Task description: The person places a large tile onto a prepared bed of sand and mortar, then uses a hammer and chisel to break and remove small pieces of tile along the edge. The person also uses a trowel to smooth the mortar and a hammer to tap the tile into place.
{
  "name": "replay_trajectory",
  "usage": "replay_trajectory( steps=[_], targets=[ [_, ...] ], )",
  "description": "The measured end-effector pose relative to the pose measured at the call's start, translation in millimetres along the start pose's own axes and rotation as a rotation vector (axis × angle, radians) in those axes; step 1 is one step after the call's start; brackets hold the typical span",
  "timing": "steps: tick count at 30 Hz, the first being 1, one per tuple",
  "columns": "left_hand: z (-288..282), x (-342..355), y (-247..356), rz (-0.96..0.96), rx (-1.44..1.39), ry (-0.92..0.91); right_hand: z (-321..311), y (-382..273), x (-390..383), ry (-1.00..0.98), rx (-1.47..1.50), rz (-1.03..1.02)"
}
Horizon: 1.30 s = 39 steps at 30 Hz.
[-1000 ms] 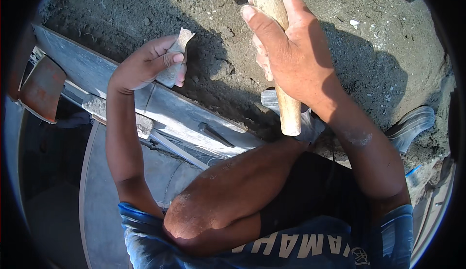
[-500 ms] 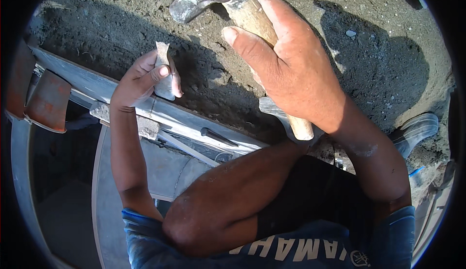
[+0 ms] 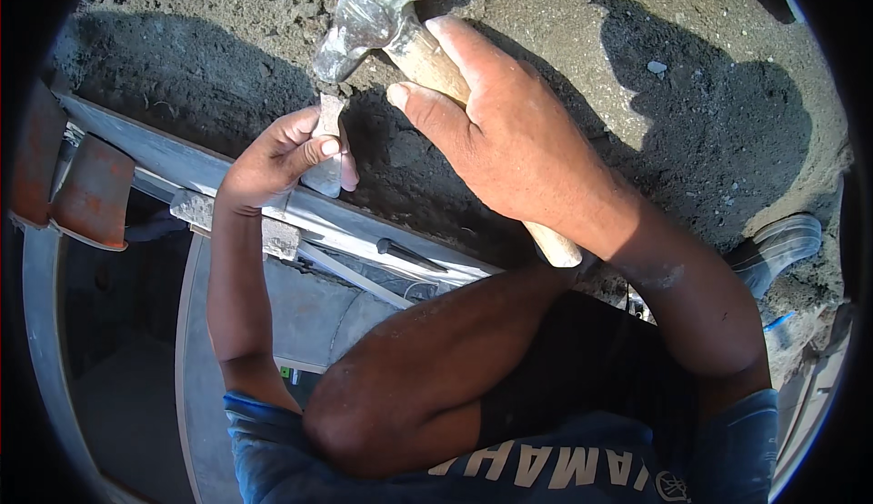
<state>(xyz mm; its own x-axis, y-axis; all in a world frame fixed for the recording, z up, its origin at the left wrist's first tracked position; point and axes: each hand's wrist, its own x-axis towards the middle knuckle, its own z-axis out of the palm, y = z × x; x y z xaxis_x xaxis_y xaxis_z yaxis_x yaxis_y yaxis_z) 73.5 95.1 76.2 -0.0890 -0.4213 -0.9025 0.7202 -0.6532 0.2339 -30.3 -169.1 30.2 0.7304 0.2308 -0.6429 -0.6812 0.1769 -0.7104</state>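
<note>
My right hand (image 3: 518, 131) is wrapped round the pale wooden handle of a hammer (image 3: 368, 17); its dull metal head has a rounded far end. My left hand (image 3: 282, 158) grips a short, flat metal chisel (image 3: 330, 122), held roughly upright between thumb and fingers, its flared top end showing. The near end of the hammer head is just above the chisel's top, with a small gap between. The chisel's lower end shows below my thumb, over the inner edge of a grey board (image 3: 182, 158).
Rough grey sand or mortar (image 3: 546, 13) fills the far side. A dark pointed metal piece (image 3: 409, 256) lies on the ledge near my bent knee (image 3: 364, 413). A rough block (image 3: 277, 237) sits beside my left forearm. Orange-brown curved pieces (image 3: 91, 190) stand at the left. A grey shoe (image 3: 787, 249) is at the right.
The hammer has moved left and down, bringing its head close to the chisel's top. My left hand and the chisel have shifted slightly right and nearer.
</note>
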Motion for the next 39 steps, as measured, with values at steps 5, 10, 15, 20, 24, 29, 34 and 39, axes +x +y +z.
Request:
replay_trajectory(
  steps=[5, 10, 15, 20, 24, 29, 34, 39],
  targets=[
    [1.9, -3.0, -1.6, -0.056, 0.055, 0.038, -0.5, -1.2, 1.7, -0.043, -0.038, 0.024],
    [1.7, -0.2, 1.4, -0.114, 0.052, 0.042, 2.3, -2.5, 4.4, 0.096, 0.019, 0.034],
    [2.6, -1.2, 0.5, -0.084, 0.038, 0.068, 11.6, 5.9, -9.5, 0.016, -0.015, 0.005],
    [9.8, 3.7, -3.9, -0.081, -0.009, 0.046, -2.0, -0.5, 4.6, 0.088, -0.057, -0.043],
    [11.6, 3.8, -6.5, -0.044, 0.031, 0.042, -6.0, -2.5, 3.8, 0.042, -0.112, -0.033],
    [12.0, 2.0, -9.4, -0.048, 0.055, 0.056, 1.6, 8.5, -3.9, -0.013, -0.188, -0.03],
    [16.9, 2.2, -5.1, -0.041, 0.076, 0.082, -10.0, -3.9, 3.0, 0.003, -0.1, 0.057],
    [16.9, 5.1, -3.7, -0.05, 0.112, 0.051, 2.2, 22.5, -4.3, -0.037, -0.246, -0.101]
  ],
)
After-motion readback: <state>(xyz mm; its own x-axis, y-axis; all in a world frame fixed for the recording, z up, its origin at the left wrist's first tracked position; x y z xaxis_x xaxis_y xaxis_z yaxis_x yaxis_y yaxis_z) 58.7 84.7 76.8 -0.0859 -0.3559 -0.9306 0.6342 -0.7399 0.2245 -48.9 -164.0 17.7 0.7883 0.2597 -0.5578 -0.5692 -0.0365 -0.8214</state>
